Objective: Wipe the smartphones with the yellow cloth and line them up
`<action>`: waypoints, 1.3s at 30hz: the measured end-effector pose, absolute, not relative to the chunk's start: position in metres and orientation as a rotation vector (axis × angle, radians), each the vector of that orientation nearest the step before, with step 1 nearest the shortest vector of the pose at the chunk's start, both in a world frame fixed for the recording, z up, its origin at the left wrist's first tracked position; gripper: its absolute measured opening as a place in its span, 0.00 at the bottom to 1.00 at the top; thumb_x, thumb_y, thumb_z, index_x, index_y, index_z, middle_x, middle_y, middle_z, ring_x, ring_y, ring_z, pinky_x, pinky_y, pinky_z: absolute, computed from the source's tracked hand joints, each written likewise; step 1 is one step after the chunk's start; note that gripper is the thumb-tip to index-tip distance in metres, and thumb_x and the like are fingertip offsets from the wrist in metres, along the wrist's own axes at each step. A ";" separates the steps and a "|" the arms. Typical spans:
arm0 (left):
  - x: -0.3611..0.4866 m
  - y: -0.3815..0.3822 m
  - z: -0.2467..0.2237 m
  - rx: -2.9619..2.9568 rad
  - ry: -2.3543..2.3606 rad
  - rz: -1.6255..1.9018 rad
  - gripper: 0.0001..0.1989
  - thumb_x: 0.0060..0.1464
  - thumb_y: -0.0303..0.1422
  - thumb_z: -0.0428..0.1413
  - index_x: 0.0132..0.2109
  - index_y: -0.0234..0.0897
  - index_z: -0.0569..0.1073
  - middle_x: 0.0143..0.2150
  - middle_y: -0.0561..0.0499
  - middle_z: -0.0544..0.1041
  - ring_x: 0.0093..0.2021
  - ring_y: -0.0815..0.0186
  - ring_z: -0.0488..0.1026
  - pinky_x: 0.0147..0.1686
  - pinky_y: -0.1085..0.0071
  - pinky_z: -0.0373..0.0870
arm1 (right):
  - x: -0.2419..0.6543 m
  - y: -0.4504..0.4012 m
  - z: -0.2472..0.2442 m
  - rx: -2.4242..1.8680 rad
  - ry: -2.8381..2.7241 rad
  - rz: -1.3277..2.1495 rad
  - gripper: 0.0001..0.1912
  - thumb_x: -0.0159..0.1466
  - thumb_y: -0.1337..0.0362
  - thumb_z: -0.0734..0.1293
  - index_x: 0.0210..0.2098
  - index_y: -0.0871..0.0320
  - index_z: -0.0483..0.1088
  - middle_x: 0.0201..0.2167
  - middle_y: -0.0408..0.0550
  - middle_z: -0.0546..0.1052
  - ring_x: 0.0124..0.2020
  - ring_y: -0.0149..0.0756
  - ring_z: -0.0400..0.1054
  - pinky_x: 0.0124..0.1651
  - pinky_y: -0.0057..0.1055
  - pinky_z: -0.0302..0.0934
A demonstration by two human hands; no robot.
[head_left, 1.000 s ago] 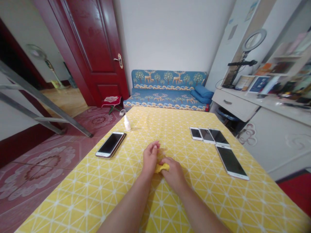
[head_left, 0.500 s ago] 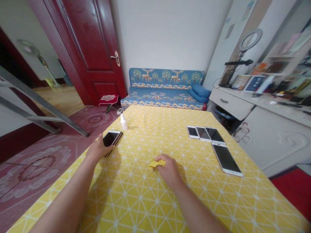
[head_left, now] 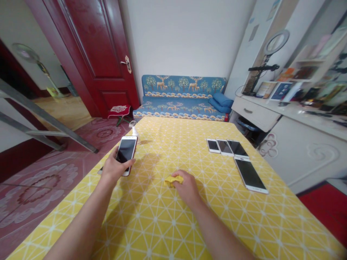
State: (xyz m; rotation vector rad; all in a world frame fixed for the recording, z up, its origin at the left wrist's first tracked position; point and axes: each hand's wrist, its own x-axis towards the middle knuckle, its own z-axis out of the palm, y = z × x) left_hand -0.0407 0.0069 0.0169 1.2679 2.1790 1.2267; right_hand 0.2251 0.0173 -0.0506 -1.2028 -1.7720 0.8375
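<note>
My left hand grips a white-framed smartphone, raised and tilted above the left side of the table, its dark screen facing me. Part of another flat device shows on the table beneath that hand, mostly hidden. Behind the held phone stands a small white bottle, partly covered by it. Near the middle of the table, my right hand pinches a crumpled yellow cloth. To the right lie a small phone, two others beside it, and a larger white phone nearer me.
A yellow patterned cloth covers the table. Beyond it is a blue sofa. At right stands a white dresser with a ring light. A metal ladder frame and a red stool are at left.
My left hand has lifted the smartphone off the table and tilted it towards me, uncovering part of a device below. The right hand with the cloth has barely moved.
</note>
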 end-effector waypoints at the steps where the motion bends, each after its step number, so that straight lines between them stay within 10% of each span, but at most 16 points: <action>1: -0.031 0.007 0.019 1.135 1.880 1.334 0.33 0.41 0.43 0.62 0.55 0.37 0.67 0.41 0.46 0.74 0.36 0.61 0.73 0.32 0.69 0.69 | 0.225 0.018 -0.051 -1.199 -1.751 0.847 0.10 0.52 0.72 0.64 0.32 0.54 0.73 0.34 0.43 0.77 0.37 0.36 0.70 0.41 0.31 0.62; 5: 0.019 0.005 0.021 0.575 0.957 1.295 0.19 0.51 0.41 0.58 0.46 0.34 0.73 0.36 0.48 0.74 0.28 0.73 0.69 0.24 0.79 0.66 | 0.227 0.021 -0.051 -1.193 -1.541 0.950 0.12 0.54 0.67 0.63 0.38 0.56 0.72 0.33 0.45 0.77 0.32 0.37 0.71 0.36 0.32 0.64; 11: 0.089 0.012 -0.001 0.197 0.838 1.315 0.04 0.51 0.24 0.57 0.37 0.32 0.73 0.32 0.50 0.78 0.28 0.73 0.74 0.29 0.80 0.72 | 0.234 0.026 -0.045 -1.185 -1.136 1.076 0.19 0.56 0.61 0.64 0.46 0.59 0.68 0.36 0.49 0.77 0.27 0.35 0.70 0.25 0.28 0.63; 20: 0.104 0.009 -0.020 0.379 0.530 1.137 0.28 0.61 0.47 0.44 0.58 0.30 0.66 0.44 0.38 0.79 0.44 0.57 0.77 0.37 0.67 0.73 | 0.247 0.031 -0.046 -1.125 -0.753 0.970 0.24 0.61 0.45 0.61 0.41 0.60 0.71 0.37 0.51 0.78 0.35 0.39 0.73 0.34 0.32 0.65; 28: 0.113 0.004 -0.030 0.384 0.710 1.260 0.28 0.59 0.48 0.45 0.55 0.32 0.70 0.50 0.39 0.77 0.53 0.54 0.72 0.54 0.58 0.66 | 0.231 -0.002 -0.030 -1.004 -1.851 0.423 0.19 0.67 0.60 0.58 0.56 0.53 0.65 0.57 0.52 0.69 0.60 0.43 0.60 0.65 0.49 0.46; 35: 0.170 -0.010 -0.055 0.549 0.871 1.994 0.35 0.55 0.55 0.22 0.68 0.54 0.28 0.70 0.69 0.31 0.70 0.67 0.35 0.63 0.63 0.55 | 0.215 -0.021 -0.024 -0.865 -2.427 0.271 0.32 0.69 0.57 0.56 0.68 0.54 0.40 0.68 0.49 0.50 0.69 0.42 0.41 0.68 0.53 0.35; 39: 0.147 -0.006 -0.042 0.647 0.761 1.476 0.34 0.58 0.53 0.41 0.68 0.51 0.48 0.70 0.58 0.48 0.70 0.58 0.42 0.64 0.61 0.52 | 0.221 -0.013 -0.029 -0.957 -2.357 0.231 0.41 0.66 0.47 0.56 0.69 0.57 0.33 0.70 0.51 0.43 0.70 0.47 0.34 0.68 0.53 0.35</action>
